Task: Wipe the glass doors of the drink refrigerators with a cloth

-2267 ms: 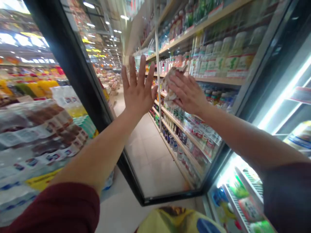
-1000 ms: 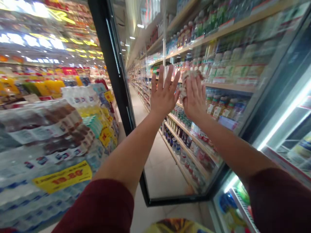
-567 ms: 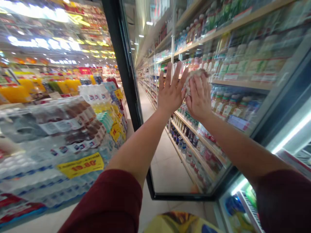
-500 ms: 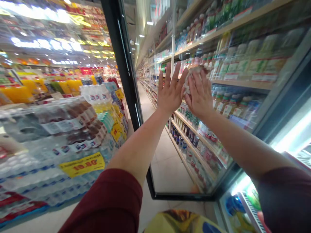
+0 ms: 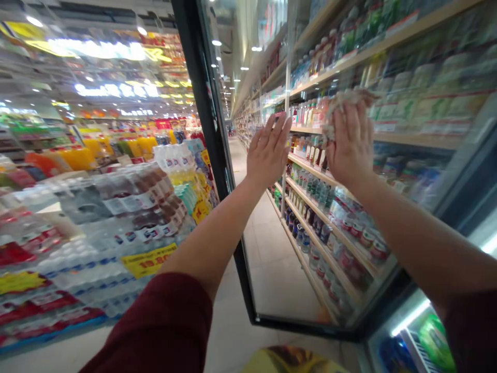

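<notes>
In the head view a glass door (image 5: 272, 290) with a black frame stands open in front of me. Against its pane rests my left hand (image 5: 267, 153), flat, palm forward, fingers stretched out and holding nothing. To the right of it, my right hand (image 5: 351, 145) presses a crumpled light cloth (image 5: 338, 106) onto the glass. The cloth sticks out above the fingertips and along the hand's left side; the rest is hidden under the palm. Both arms are stretched forward, in dark red sleeves.
Shelves of bottles (image 5: 318, 223) show in the pane, seen through it or mirrored. At the left stand stacked packs of bottled drinks (image 5: 128, 194) with a yellow price sign (image 5: 149, 260). A lit cooler interior (image 5: 411, 316) lies at the lower right.
My right hand has slid to the right across the glass with the cloth, away from my left hand. The left hand's fingers are closer together. The view has shifted left.
</notes>
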{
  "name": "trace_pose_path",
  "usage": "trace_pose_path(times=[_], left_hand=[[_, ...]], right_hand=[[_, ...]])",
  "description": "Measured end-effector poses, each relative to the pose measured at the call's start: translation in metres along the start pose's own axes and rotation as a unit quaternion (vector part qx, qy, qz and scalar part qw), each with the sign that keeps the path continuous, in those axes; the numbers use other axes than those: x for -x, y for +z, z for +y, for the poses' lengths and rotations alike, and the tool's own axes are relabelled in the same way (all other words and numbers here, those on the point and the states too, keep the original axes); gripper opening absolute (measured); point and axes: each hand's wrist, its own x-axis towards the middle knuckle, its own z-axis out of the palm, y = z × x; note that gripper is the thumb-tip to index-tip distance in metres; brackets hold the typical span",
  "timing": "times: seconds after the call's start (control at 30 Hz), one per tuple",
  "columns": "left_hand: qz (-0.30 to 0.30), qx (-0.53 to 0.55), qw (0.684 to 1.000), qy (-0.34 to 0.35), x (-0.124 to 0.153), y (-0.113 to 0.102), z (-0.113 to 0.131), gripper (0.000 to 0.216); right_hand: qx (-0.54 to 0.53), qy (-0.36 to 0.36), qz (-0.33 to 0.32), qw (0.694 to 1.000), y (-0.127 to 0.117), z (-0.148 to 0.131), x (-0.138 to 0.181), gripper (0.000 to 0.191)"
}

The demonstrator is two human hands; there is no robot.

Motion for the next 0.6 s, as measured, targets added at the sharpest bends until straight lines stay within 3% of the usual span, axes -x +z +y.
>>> trace_pose_path(times=[0.07, 0.2, 0.27, 0.43, 0.5, 0.6], left_hand=[[0.006, -0.011, 1.000, -0.023, 0.006, -0.008, -0.014, 0.068], [0.012, -0.021, 0.999, -0.037, 0.016, -0.010, -0.032, 0.068], [0.018, -0.022, 0.999, -0.036, 0.018, -0.006, -0.035, 0.068], [0.036, -0.035, 0.997, -0.066, 0.019, -0.003, -0.036, 0.070], [0.034, -0.039, 0.996, -0.071, 0.019, -0.005, -0.035, 0.070], [0.024, -0.044, 0.996, -0.076, 0.020, -0.009, -0.033, 0.069]], right_hand=[[0.000, 0.006, 0.004, 1.000, 0.001, -0.010, 0.013, 0.073], [-0.007, -0.056, -0.061, 0.997, 0.002, -0.042, 0.026, 0.067], [-0.014, -0.057, -0.079, 0.995, 0.003, -0.053, 0.008, 0.066], [-0.052, 0.029, -0.053, 0.997, 0.010, -0.075, -0.037, 0.064], [-0.079, 0.011, -0.098, 0.992, 0.009, -0.085, -0.033, 0.061], [-0.102, -0.072, -0.208, 0.970, 0.004, -0.088, -0.028, 0.059]])
